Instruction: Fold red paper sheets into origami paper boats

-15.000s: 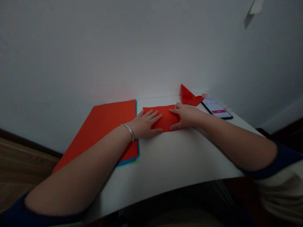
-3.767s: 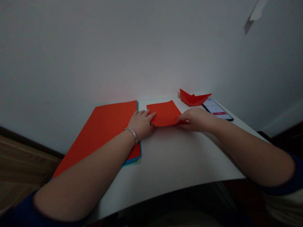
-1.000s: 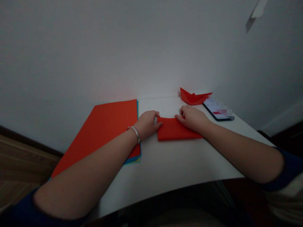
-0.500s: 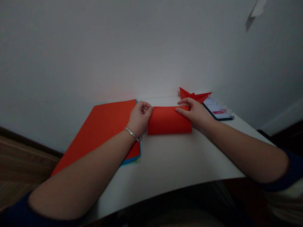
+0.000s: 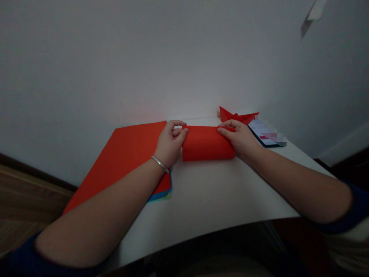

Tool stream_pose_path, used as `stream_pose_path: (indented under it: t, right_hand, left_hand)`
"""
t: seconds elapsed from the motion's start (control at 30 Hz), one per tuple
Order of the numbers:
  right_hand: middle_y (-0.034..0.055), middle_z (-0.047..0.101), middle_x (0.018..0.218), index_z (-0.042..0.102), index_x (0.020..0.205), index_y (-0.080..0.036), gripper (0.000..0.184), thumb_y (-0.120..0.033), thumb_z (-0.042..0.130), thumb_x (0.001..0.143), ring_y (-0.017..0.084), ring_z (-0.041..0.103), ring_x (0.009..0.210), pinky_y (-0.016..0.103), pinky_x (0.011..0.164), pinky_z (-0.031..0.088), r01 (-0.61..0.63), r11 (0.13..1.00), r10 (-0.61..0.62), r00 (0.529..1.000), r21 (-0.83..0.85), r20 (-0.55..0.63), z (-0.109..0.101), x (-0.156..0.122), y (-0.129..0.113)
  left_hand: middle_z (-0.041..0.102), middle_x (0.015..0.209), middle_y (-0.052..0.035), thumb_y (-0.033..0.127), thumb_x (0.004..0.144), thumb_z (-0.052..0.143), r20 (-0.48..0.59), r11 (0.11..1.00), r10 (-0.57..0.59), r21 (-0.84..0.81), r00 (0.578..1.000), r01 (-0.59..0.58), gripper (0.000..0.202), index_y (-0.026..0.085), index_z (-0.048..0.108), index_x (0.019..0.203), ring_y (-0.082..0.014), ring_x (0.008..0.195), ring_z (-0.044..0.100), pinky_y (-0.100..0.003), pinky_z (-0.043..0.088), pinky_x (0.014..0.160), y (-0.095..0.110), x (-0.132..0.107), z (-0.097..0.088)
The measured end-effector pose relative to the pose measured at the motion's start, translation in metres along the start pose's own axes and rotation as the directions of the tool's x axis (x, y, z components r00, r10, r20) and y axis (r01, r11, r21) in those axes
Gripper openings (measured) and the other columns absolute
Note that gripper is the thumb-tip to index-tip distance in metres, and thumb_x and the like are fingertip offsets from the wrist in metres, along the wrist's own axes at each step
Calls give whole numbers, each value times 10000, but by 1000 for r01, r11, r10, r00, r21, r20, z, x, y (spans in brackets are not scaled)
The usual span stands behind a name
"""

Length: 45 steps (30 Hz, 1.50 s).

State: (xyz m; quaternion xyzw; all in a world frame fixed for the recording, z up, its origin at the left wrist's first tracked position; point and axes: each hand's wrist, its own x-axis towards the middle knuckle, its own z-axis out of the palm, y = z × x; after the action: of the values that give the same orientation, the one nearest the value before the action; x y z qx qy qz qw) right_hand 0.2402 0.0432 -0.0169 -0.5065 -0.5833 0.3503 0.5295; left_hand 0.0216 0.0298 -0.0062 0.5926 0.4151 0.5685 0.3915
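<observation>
A folded red sheet of paper point(image 5: 206, 144) spans the gap between my two hands, its folded side toward me. My left hand point(image 5: 170, 142) pinches its left far corner between thumb and fingers, and a silver bangle circles that wrist. At the right far corner, the thumb and forefinger of my right hand point(image 5: 239, 136) pinch the paper's edge. Just behind my right hand stands a folded red paper shape point(image 5: 236, 116) with pointed tips. Left of the folded sheet, partly under my left forearm, lies a stack of coloured paper point(image 5: 123, 154) with a red-orange sheet on top.
A phone point(image 5: 266, 138) with a lit screen, partly blurred out, lies right of my right hand. The white table point(image 5: 213, 200) meets a grey wall point(image 5: 184, 57) at its far side. Wooden furniture point(image 5: 31, 204) stands at the lower left.
Both hands have shifted the folded red paper slightly up and to the right in the view. The stack, the pointed paper shape and the phone stay where they were.
</observation>
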Motion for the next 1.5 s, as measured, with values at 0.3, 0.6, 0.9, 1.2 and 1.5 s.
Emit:
stream_pose_path:
  t: [0.3, 0.6, 0.9, 1.2, 1.5]
  right_hand:
    - [55, 704, 974, 624, 914, -230, 289, -437, 692, 725, 230, 646, 866, 366, 702, 513, 4, 1000, -5, 999, -10, -33, -1, 2, 3]
    - [48, 703, 958, 625, 939, -230, 298, -445, 677, 739, 225, 651, 875, 369, 739, 522, -7, 999, 9, 999, 40, -51, -1, 3, 6]
    - [61, 698, 1010, 599, 1005, -238, 322, -446, 652, 764, 229, 656, 903, 370, 733, 530, -31, 996, 35, 999, 88, -41, -1, 4, 5]
    - [81, 648, 1224, 466, 1098, -261, 396, -307, 663, 758, 222, 645, 1048, 391, 849, 532, -89, 974, 93, 996, 208, -10, 9, -3, -2]
    - [41, 702, 1006, 460, 935, -254, 333, -351, 699, 725, 221, 672, 913, 390, 795, 540, -113, 959, 119, 993, 260, -5, 8, 1, 5]
  left_hand:
    - [547, 547, 59, 183, 899, 505, 22, 997, -73, -20, 997, 73, 148, 189, 568, 1032, -100, 487, 549, -205, 470, 534, -1, 0, -1]
    - [531, 601, 52, 197, 924, 476, 51, 995, -90, -29, 995, 92, 211, 205, 575, 1110, -101, 542, 560, -218, 490, 573, -5, 0, -2]
    - [557, 578, 70, 213, 833, 589, 51, 990, -117, -73, 992, 120, 171, 214, 539, 997, -95, 512, 561, -218, 495, 559, -6, 1, -3]
    - [484, 508, 98, 182, 808, 584, -78, 997, -71, -1, 994, 72, 138, 213, 510, 921, -85, 430, 476, -187, 427, 463, -1, 0, -3]
    - [480, 514, 105, 184, 787, 608, -102, 1000, -29, -11, 994, 28, 170, 219, 494, 908, -78, 425, 454, -170, 384, 441, 0, 0, -2]
